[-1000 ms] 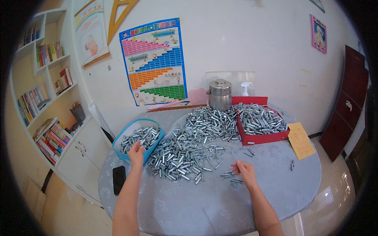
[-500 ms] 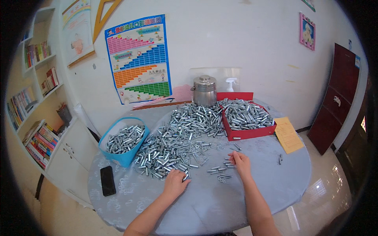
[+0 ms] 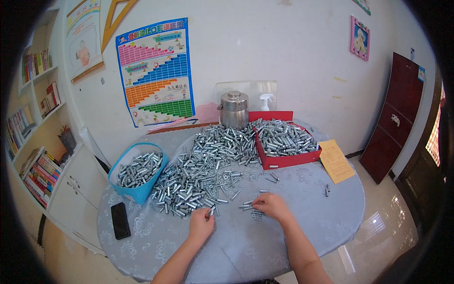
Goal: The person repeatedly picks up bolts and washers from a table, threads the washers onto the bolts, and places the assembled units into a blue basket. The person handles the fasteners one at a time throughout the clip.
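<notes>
left hand (image 3: 201, 223) now back at bolt pile (image 3: 198, 175), both hands pinching bolts, right hand (image 3: 269, 206) just beside

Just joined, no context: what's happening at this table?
A person works at a round table heaped with small silver metal parts. The left hand picks at the near edge of the heap; the right hand fingers a few loose pieces. A blue basket and a red box hold more parts.
</notes>
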`<state>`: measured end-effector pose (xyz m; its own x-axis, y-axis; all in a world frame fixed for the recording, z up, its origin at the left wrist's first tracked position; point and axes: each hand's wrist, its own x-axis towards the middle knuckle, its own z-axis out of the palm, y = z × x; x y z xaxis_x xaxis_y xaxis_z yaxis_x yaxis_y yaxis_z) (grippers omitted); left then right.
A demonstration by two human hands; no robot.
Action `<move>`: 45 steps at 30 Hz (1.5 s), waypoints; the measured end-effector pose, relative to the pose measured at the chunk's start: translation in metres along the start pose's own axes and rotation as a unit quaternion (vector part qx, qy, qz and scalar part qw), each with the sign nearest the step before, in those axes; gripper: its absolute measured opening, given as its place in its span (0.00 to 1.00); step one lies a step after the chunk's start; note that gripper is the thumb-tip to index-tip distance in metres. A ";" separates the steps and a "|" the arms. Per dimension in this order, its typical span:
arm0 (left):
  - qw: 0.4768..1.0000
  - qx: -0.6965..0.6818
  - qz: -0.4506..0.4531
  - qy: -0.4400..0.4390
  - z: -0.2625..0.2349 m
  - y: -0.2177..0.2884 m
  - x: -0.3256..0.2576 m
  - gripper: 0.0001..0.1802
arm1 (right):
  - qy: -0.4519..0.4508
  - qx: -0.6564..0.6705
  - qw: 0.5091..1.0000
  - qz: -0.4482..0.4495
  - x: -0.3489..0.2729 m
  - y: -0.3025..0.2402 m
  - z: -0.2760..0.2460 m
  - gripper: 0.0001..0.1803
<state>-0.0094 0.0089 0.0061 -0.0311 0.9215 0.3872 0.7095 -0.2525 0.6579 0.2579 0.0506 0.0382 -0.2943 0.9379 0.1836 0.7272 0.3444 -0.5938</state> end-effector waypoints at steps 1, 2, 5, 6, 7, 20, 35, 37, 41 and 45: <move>0.997 -0.057 -0.041 0.001 -0.001 0.001 -0.001 0.13 | -0.004 -0.015 0.999 -0.028 0.000 0.000 0.005 0.08; 0.990 -0.115 -0.082 0.002 -0.001 0.001 -0.001 0.12 | 0.008 -0.037 0.998 -0.051 0.000 0.001 0.011 0.08; 0.937 -0.313 -0.149 -0.038 0.006 -0.013 -0.002 0.09 | 0.038 -0.082 0.989 -0.113 0.001 -0.001 0.025 0.08; 0.906 -0.376 -0.186 -0.059 0.005 -0.010 -0.001 0.10 | 0.046 -0.083 0.987 -0.126 0.000 -0.005 0.025 0.08; 0.868 -0.436 -0.222 -0.079 0.003 -0.004 0.001 0.10 | 0.054 -0.084 0.985 -0.139 0.000 -0.007 0.026 0.08; 0.647 -0.711 -0.255 -0.106 0.011 0.005 -0.007 0.06 | 0.095 0.295 0.951 -0.002 0.002 -0.035 0.036 0.11; 0.671 -0.688 -0.263 -0.082 0.016 0.013 -0.015 0.07 | 0.064 0.565 0.823 0.001 -0.003 -0.050 0.054 0.14; 0.679 -0.683 -0.257 -0.079 0.016 0.016 -0.015 0.06 | 0.073 0.581 0.811 -0.002 -0.003 -0.050 0.055 0.14; 0.729 -0.637 -0.230 -0.099 0.022 0.016 -0.018 0.09 | 0.050 0.512 0.857 -0.010 -0.006 -0.052 0.061 0.12; 0.843 -0.503 -0.172 -0.083 0.023 0.022 -0.021 0.12 | 0.072 0.303 0.946 -0.088 -0.007 -0.054 0.060 0.09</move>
<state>0.0227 -0.0096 -0.0024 0.0446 0.9988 0.0205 -0.2793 -0.0073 0.9602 0.1836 0.0225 0.0219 -0.2581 0.8790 0.4010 0.1733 0.4504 -0.8758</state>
